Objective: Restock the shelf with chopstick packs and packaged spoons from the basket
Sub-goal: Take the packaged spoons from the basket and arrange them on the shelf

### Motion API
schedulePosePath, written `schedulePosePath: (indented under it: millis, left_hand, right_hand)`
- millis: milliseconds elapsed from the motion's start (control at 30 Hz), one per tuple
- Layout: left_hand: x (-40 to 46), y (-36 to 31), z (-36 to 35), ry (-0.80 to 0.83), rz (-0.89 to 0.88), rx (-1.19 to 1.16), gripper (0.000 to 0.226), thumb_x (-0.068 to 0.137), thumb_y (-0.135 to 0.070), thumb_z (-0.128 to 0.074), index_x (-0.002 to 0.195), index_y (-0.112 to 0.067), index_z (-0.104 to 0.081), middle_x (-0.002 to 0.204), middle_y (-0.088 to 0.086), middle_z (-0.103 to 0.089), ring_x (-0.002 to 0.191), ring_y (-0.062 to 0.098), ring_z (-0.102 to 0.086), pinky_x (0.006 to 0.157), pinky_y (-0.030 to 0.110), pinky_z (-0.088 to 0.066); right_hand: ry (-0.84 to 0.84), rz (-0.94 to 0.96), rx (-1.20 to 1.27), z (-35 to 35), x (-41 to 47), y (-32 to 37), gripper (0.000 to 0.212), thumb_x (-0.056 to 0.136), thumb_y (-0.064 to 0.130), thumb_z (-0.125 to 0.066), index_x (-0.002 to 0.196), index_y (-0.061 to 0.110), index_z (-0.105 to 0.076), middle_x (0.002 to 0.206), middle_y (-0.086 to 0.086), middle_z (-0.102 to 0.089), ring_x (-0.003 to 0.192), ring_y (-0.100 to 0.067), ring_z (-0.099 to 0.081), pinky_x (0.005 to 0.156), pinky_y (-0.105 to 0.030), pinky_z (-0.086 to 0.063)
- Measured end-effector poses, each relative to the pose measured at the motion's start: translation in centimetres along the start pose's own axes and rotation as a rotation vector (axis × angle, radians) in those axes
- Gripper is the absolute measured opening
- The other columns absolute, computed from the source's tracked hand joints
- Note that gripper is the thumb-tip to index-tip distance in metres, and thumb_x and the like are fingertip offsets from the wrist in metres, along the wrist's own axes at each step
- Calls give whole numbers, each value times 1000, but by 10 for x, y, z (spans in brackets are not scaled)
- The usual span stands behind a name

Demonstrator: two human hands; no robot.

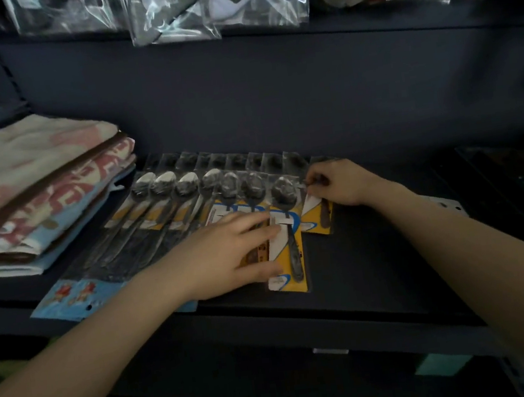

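Lying flat on a row of packaged spoons (208,198), the left hand (227,252) has its fingers straight and spread, pressing down on the yellow cards of the packs near the middle of the dark shelf (376,250). Its fingertips reach the rightmost pack of that row, a spoon pack (287,244) whose yellow and white card runs toward 6 o'clock, almost to the shelf's front edge. At about 2 o'clock from the left hand, the right hand (338,184) has its fingers curled, pinching the top end of another spoon pack (320,214) that lies just beside the row at a slight tilt, touching its neighbour. The spoons overlap one another like tiles, bowls toward 12 o'clock, handles toward 6 o'clock. Under their lower ends, at about 8 o'clock from the left hand, lie blue-carded packs (74,295) of what may be chopsticks; I cannot tell for sure. Folded towels (35,190) are stacked at 9 o'clock on the shelf. Clear bags (216,2) hang above at 12 o'clock.
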State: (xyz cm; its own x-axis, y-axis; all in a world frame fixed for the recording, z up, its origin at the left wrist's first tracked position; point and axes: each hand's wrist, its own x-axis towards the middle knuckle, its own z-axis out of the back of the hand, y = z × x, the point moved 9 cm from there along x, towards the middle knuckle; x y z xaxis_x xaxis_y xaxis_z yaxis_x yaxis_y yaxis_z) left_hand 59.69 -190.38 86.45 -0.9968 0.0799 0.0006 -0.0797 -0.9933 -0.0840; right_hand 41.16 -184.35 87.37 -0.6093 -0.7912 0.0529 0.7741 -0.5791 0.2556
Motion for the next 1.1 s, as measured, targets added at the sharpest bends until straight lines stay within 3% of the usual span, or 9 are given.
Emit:
schedulePosePath:
  millis: [167,300,367,500,600,733,867,1000,1100]
  left_hand:
    - [-3,18,-6,39,52,57,87,72,-80,-16,146,-33,-10,156,-14,-2,143,8,-8,113,25,-15]
    - [-1,21,-9,87,82,82,73,87,-61,-32,147,-27,-7,156,-14,3,143,7,-5,114,23,-12]
    - [-1,21,-8,87,85,74,76,85,-63,-30,147,-27,-7,156,-14,2,143,6,-6,113,21,-12]
    - [-4,20,-6,62,74,10,79,81,-68,-28,147,-26,-15,156,-15,-5,142,5,-12,108,17,-13]
    - [-3,23,-3,29,68,-73,70,82,-61,-22,145,-28,-23,154,-14,-15,139,4,-20,113,22,-23]
    - [-1,29,-1,20,92,-184,45,97,-18,-33,141,-24,-32,151,-15,-22,137,0,-20,106,9,-14]
    - [0,26,9,-74,71,-145,40,97,-32,-34,135,-23,-40,143,-11,-37,129,4,-34,106,18,-28]
    - [7,14,18,-128,44,-73,49,94,-44,-34,140,-26,-31,148,-11,-28,131,8,-32,103,24,-32]
    - [24,2,16,-73,11,-9,53,93,-50,-32,142,-31,-26,154,-7,-17,139,12,-21,108,30,-27]
  right_hand:
    - [-169,79,127,16,-1,20,26,92,26,-53,114,15,-60,113,-2,-60,102,-15,-54,83,-28,-42]
    - [-86,74,95,3,14,44,37,92,26,-54,123,6,-56,120,-13,-62,110,-26,-58,89,-33,-46]
    - [-90,44,95,-1,22,46,29,93,21,-52,113,3,-63,113,-14,-65,104,-27,-60,81,-31,-45]
    - [-128,-61,539,0,32,37,18,92,9,-54,96,-4,-65,84,-12,-59,77,-19,-56,65,-22,-42]
    - [-121,-123,650,-1,36,35,9,91,6,-54,85,6,-61,67,-2,-52,60,-8,-47,46,-8,-39]
    - [-124,-87,477,-7,42,43,18,91,10,-56,105,3,-65,88,-6,-61,83,-15,-54,72,-24,-41]
    - [-207,-73,372,-1,35,47,24,90,19,-59,108,4,-64,109,-11,-66,96,-21,-59,75,-25,-42]
    - [-298,-175,161,21,23,5,35,92,34,-51,118,12,-57,115,-11,-62,107,-28,-58,88,-39,-50]
    - [-129,-393,35,7,18,-40,62,87,50,-52,134,11,-41,135,-19,-47,123,-38,-45,101,-45,-42]
